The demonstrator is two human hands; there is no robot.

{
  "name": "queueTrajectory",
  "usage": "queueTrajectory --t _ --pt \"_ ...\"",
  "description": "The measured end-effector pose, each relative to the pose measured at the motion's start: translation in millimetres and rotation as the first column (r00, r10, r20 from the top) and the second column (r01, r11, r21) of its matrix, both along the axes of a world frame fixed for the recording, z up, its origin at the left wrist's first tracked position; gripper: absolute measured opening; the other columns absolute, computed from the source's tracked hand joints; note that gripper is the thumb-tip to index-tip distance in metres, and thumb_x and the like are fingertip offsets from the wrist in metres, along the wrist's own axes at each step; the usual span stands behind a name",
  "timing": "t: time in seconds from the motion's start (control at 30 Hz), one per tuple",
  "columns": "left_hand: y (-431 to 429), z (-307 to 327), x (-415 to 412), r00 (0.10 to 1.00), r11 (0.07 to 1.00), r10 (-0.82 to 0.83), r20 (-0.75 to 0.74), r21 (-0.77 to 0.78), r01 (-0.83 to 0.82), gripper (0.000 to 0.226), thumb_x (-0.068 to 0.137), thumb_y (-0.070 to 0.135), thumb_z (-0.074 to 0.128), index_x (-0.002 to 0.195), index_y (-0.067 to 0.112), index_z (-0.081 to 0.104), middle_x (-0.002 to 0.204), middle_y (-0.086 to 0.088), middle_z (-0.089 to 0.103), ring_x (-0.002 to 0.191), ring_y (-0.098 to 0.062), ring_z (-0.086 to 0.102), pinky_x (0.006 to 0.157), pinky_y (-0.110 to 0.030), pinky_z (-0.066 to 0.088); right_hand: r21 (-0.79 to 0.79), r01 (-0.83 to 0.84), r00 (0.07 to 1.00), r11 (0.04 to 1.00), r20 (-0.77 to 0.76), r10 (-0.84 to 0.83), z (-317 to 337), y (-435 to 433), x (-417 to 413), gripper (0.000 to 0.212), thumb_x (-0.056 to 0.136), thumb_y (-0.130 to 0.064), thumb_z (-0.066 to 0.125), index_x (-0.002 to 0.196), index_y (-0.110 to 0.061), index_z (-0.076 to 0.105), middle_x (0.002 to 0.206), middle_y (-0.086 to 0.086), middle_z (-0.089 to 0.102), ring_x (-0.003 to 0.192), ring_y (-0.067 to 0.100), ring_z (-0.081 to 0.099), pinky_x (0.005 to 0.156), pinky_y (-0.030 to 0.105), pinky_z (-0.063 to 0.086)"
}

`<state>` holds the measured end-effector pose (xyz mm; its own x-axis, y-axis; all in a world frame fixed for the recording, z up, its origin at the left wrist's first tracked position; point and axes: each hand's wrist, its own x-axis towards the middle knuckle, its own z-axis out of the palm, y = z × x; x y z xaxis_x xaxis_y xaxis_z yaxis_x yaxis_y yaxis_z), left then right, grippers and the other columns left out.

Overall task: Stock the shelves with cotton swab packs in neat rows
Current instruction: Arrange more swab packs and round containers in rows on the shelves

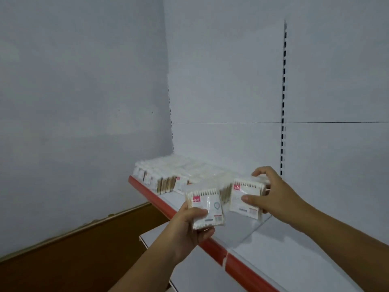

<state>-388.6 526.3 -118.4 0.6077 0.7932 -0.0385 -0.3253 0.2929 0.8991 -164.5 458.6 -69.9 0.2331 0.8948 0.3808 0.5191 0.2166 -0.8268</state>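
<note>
L hand (190, 223) grips clear plastic cotton swab pack w/ pink label (205, 207); R hand (271, 196) pinches second clear pack (246, 197) over white metal shelf w/ red edge strip (263, 245), beside stocked pack rows (168, 175).

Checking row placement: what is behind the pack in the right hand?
The right hand grips the pack; behind it stand the white back panel and, leftward, stocked packs. The shelf directly behind is covered.

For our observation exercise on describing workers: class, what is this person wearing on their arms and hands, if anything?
Nothing shows. The left hand and right hand are ungloved, with no rings visible. The left forearm and right forearm are bare as far as the picture reaches: no sleeves, watch or bracelets in view.
</note>
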Motion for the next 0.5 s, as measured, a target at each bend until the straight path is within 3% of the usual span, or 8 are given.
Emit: queueTrajectory --t 0.13,0.33,0.5 --pt "71.4 18.3 -23.7 0.997 0.995 0.075 0.016 0.060 -0.076 0.060 0.066 0.002 0.064 0.125 0.007 0.053 0.097 -0.017 0.071 0.075 -0.027 0.071 0.053 -0.030 0.056 0.046 0.049 0.988 0.998 0.146 -0.056 -0.1 75.6 -17.5 0.042 0.069 -0.024 0.084 0.091 -0.038 0.052 0.088 -0.006 0.065 0.066 0.010 0.066 0.055 0.029 0.056" --pt "170.3 43.8 -79.6 0.968 0.971 0.206 0.144 0.092 -0.220 0.057 0.069 0.006 0.059 0.125 0.004 0.051 0.087 -0.016 0.072 0.066 -0.025 0.070 0.048 -0.027 0.056 -0.024 0.164 0.887 0.986 0.442 -0.137 -16.5 164.9 -46.9 0.040 0.067 -0.036 0.081 0.083 -0.039 0.045 0.081 -0.013 0.065 0.065 -0.002 0.058 0.052 0.017 0.042" --pt "236.1 36.9 -90.4 0.978 0.977 0.164 0.127 0.116 -0.179 0.060 0.068 0.008 0.058 0.128 0.004 0.051 0.082 -0.012 0.072 0.062 -0.022 0.070 0.045 -0.025 0.054 0.083 0.212 0.767 0.974 0.604 -0.218 -32.4 237.6 -79.3 0.040 0.069 -0.045 0.078 0.093 -0.035 0.048 0.091 -0.014 0.053 0.075 0.005 0.050 0.056 0.014 0.029"
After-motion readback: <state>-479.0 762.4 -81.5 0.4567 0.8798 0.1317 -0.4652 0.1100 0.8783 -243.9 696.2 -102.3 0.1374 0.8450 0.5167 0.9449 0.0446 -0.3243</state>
